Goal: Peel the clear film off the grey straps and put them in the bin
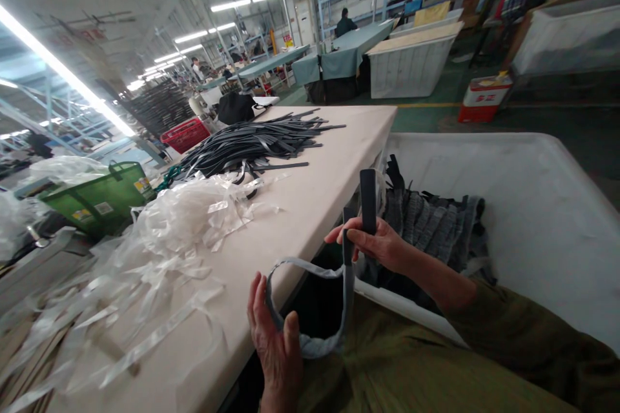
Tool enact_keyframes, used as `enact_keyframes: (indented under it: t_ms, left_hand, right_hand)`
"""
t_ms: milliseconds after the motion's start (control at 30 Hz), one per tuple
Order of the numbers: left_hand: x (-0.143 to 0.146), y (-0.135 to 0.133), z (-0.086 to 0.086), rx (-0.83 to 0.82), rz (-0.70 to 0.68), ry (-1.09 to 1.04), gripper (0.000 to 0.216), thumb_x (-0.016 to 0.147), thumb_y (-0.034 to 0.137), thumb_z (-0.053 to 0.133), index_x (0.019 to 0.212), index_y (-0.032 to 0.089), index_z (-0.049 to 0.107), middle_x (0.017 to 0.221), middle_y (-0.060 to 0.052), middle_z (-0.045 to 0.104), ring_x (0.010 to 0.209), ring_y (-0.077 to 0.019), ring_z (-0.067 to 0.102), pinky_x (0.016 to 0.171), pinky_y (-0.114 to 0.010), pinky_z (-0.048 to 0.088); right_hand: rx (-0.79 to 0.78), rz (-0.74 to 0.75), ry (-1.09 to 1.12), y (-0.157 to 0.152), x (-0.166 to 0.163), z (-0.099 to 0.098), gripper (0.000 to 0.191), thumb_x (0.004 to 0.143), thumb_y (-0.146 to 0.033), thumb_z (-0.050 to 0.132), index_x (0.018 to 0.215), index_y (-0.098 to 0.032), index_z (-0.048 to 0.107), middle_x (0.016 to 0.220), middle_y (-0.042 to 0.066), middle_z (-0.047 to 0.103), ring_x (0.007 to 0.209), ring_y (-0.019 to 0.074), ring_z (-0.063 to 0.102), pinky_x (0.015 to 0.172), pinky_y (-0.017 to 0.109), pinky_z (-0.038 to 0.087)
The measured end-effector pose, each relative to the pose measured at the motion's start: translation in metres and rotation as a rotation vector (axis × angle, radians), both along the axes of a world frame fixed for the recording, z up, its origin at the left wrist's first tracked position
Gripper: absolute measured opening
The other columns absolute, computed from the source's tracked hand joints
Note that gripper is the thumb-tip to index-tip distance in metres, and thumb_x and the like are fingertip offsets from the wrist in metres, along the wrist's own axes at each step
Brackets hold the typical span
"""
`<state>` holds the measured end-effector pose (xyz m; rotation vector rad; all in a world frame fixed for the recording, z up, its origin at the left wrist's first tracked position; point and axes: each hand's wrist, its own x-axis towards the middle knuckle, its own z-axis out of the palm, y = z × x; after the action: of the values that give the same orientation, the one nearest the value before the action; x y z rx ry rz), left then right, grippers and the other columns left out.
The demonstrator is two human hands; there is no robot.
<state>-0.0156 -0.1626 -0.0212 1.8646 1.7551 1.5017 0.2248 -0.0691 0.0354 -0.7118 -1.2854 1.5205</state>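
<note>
A long grey fabric strap [348, 300] with dark end pieces hangs in a loop before my body, over the table's near edge. My right hand [385, 245] pinches it at the top, and a broad dark flat end [368, 197] sticks up above the fingers. At the loop's left side, my left hand [276, 348] curls around the strap, thumb apart from the fingers. Farther back on the table lies a bundle of dark straps [256, 139]. Beside it are crumpled translucent plastic strips [179, 213].
The pale tabletop [310, 200] runs along my left. Close on the right stands a white plastic bin [537, 206] holding grey and black strap pieces [431, 219]. A green bag [106, 197] and a red basket [185, 135] are beyond the table. Other people work far back.
</note>
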Motion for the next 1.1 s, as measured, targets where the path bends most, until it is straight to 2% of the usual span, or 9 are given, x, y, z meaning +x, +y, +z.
enact_keyframes:
  t_ms: [100, 267, 367, 467, 533, 667, 833, 967, 1100]
  left_hand:
    - [0.001, -0.002, 0.011, 0.067, -0.013, 0.085, 0.067, 0.093, 0.055, 0.047, 0.147, 0.017, 0.035, 0.151, -0.019, 0.038, 0.141, -0.0339, 0.036, 0.114, -0.054, 0.03]
    - [-0.006, -0.001, 0.02, 0.127, 0.099, 0.143, 0.07, 0.092, 0.054, 0.052, 0.148, 0.018, 0.032, 0.153, -0.021, 0.035, 0.143, -0.0342, 0.033, 0.115, -0.057, 0.026]
    - [0.001, -0.001, 0.02, 0.012, -0.088, 0.116, 0.053, 0.092, 0.055, 0.049, 0.134, 0.023, 0.053, 0.142, -0.015, 0.052, 0.136, -0.0331, 0.044, 0.111, -0.055, 0.036]
    - [0.021, -0.001, 0.017, -0.146, -0.368, -0.057, 0.039, 0.089, 0.052, 0.058, 0.114, 0.024, 0.067, 0.131, -0.012, 0.062, 0.124, -0.0308, 0.055, 0.102, -0.047, 0.048]
    - [0.033, 0.0, 0.016, -0.235, -0.458, -0.185, 0.03, 0.088, 0.045, 0.062, 0.105, 0.023, 0.072, 0.125, -0.011, 0.065, 0.117, -0.0287, 0.061, 0.098, -0.042, 0.05]
    - [0.045, 0.002, 0.014, -0.332, -0.48, -0.449, 0.023, 0.092, 0.035, 0.059, 0.098, 0.022, 0.077, 0.119, -0.01, 0.069, 0.114, -0.027, 0.062, 0.097, -0.038, 0.05]
    - [0.051, 0.007, 0.012, -0.372, -0.538, -0.548, 0.02, 0.09, 0.035, 0.063, 0.095, 0.021, 0.077, 0.118, -0.009, 0.069, 0.116, -0.0265, 0.059, 0.1, -0.037, 0.046]
    - [0.052, 0.007, 0.005, -0.4, -0.526, -0.537, 0.023, 0.09, 0.038, 0.063, 0.088, 0.019, 0.075, 0.094, -0.006, 0.07, 0.091, -0.0208, 0.062, 0.083, -0.031, 0.05]
    - [0.051, 0.007, 0.004, -0.413, -0.563, -0.446, 0.023, 0.089, 0.038, 0.064, 0.079, 0.018, 0.072, 0.081, -0.004, 0.068, 0.076, -0.017, 0.06, 0.073, -0.028, 0.047]
  right_hand:
    - [0.003, 0.005, -0.01, -0.002, 0.0, -0.004, 0.041, 0.083, -0.056, 0.071, 0.082, -0.014, 0.071, 0.102, 0.013, 0.075, 0.056, 0.0096, 0.059, 0.05, 0.02, 0.051]
    - [0.055, -0.055, -0.039, -0.006, -0.005, -0.008, 0.041, 0.084, -0.056, 0.07, 0.086, -0.015, 0.073, 0.1, 0.011, 0.075, 0.06, 0.0109, 0.061, 0.053, 0.02, 0.052]
    - [0.083, 0.004, -0.056, -0.01, -0.014, -0.009, 0.039, 0.087, -0.053, 0.068, 0.087, -0.015, 0.074, 0.098, 0.01, 0.074, 0.06, 0.0108, 0.061, 0.053, 0.02, 0.051]
    - [0.099, 0.065, -0.043, -0.016, -0.025, -0.012, 0.037, 0.09, -0.051, 0.066, 0.089, -0.016, 0.075, 0.096, 0.008, 0.074, 0.061, 0.0103, 0.059, 0.054, 0.02, 0.05]
    - [0.105, 0.087, -0.046, -0.018, -0.028, -0.015, 0.037, 0.09, -0.051, 0.065, 0.091, -0.016, 0.075, 0.094, 0.007, 0.074, 0.061, 0.0106, 0.06, 0.054, 0.02, 0.049]
    - [0.116, 0.153, -0.073, -0.021, -0.027, -0.02, 0.042, 0.093, -0.055, 0.059, 0.098, -0.016, 0.075, 0.103, 0.009, 0.073, 0.06, 0.0096, 0.06, 0.054, 0.02, 0.049]
    - [0.337, 0.236, -0.151, -0.024, -0.025, -0.018, 0.043, 0.096, -0.053, 0.056, 0.1, -0.014, 0.075, 0.107, 0.013, 0.074, 0.095, 0.0221, 0.068, 0.088, 0.035, 0.053]
    - [0.267, 0.203, -0.216, -0.026, -0.022, -0.017, 0.048, 0.096, -0.057, 0.054, 0.099, -0.014, 0.075, 0.111, 0.013, 0.073, 0.092, 0.0218, 0.07, 0.076, 0.03, 0.056]
    - [0.23, 0.071, -0.246, -0.026, -0.013, -0.011, 0.045, 0.096, -0.054, 0.054, 0.089, -0.016, 0.076, 0.102, 0.009, 0.076, 0.09, 0.0205, 0.07, 0.079, 0.03, 0.055]
